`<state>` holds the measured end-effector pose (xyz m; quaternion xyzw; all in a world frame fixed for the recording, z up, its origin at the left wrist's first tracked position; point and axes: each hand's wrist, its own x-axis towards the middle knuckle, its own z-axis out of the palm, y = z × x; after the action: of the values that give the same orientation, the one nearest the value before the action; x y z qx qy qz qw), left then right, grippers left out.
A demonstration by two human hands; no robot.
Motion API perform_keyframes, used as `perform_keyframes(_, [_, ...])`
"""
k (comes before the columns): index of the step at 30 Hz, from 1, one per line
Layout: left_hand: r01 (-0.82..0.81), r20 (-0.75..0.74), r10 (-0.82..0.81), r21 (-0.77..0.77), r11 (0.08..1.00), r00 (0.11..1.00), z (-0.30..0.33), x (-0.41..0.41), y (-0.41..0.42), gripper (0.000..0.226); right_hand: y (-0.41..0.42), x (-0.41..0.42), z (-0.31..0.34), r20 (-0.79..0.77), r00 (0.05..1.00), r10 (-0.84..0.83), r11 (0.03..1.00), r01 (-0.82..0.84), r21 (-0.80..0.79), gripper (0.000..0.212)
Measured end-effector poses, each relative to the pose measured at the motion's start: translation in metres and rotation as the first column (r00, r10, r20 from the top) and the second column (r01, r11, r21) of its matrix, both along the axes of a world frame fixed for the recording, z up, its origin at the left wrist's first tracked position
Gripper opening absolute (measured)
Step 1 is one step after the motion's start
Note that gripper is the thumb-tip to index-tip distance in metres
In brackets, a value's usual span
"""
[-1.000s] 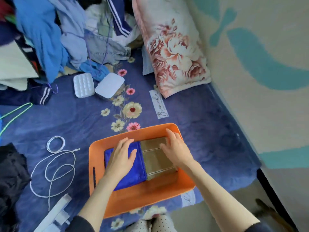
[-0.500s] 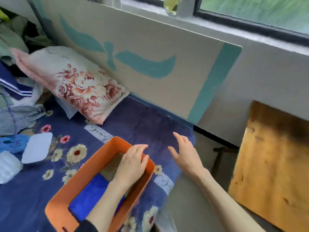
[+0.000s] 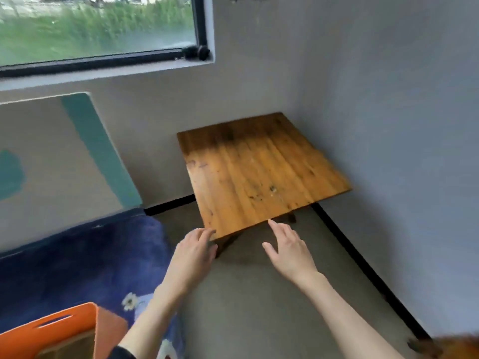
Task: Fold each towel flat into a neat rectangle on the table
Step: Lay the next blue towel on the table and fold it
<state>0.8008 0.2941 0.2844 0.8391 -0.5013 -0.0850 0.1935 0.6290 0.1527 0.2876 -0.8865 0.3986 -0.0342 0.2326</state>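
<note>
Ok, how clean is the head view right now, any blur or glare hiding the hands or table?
Head view: window smeared by motion blur; wooden table fairly sharp, no glare; left hand and right hand readable; wide-angle bending at the edges.

One wooden table [image 3: 259, 172] stands in the corner. Two bare hands are in view, the left hand [image 3: 193, 255] and the right hand [image 3: 289, 251], each on one forearm. One orange basket [image 3: 51, 330] shows at the lower left, with one slot handle visible in its wall. One blue floral blanket [image 3: 77, 268], one window [image 3: 96, 29] and one painted board [image 3: 59, 154] complete the count.
</note>
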Motion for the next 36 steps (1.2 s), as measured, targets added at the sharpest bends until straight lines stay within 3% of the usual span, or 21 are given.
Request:
perform_keyframes(4, [0.234, 0.01, -0.233, -0.008, 0.972, 0.972, 0.005, -0.089, -0.072, 0.045, -0.023, -0.132, 0.006, -0.027, 0.97, -0.243, 0.969, 0.242, -0.041, 0.058])
perform_keyframes(9, [0.546, 0.084, -0.542, -0.033, 0.837, 0.836, 0.011, -0.241, -0.146, 0.052, -0.022, -0.321, 0.016, -0.082, 0.838, -0.539, 0.84, 0.529, -0.116, 0.056])
perform_keyframes(16, [0.85, 0.119, -0.841, -0.092, 0.519, 0.527, 0.022, -0.451, -0.185, 0.049, 0.05, -0.525, 0.031, -0.045, 0.513, -0.857, 0.511, 0.836, -0.2, 0.059])
perform_keyframes(19, [0.949, 0.159, -0.935, -0.043, 0.313, 0.316, 0.025, -0.534, -0.187, 0.051, 0.092, -0.582, 0.036, -0.03, 0.352, -0.935, 0.351, 0.914, -0.204, 0.059])
perform_keyframes(22, [0.992, 0.195, -0.973, -0.014, 0.124, 0.125, 0.034, -0.614, -0.178, 0.047, 0.136, -0.633, 0.04, -0.028, 0.194, -0.981, 0.195, 0.946, -0.258, 0.058])
perform_keyframes(29, [0.974, 0.225, -0.952, -0.049, -0.222, -0.206, 0.037, -0.771, -0.143, 0.045, 0.199, -0.733, 0.041, -0.033, -0.071, -0.997, -0.054, 0.93, -0.363, 0.054])
perform_keyframes(36, [0.915, 0.113, -0.91, -0.006, -0.403, -0.4, 0.019, -0.93, -0.123, 0.053, 0.244, -0.825, 0.038, -0.035, -0.294, -0.955, -0.249, 0.86, -0.445, 0.054])
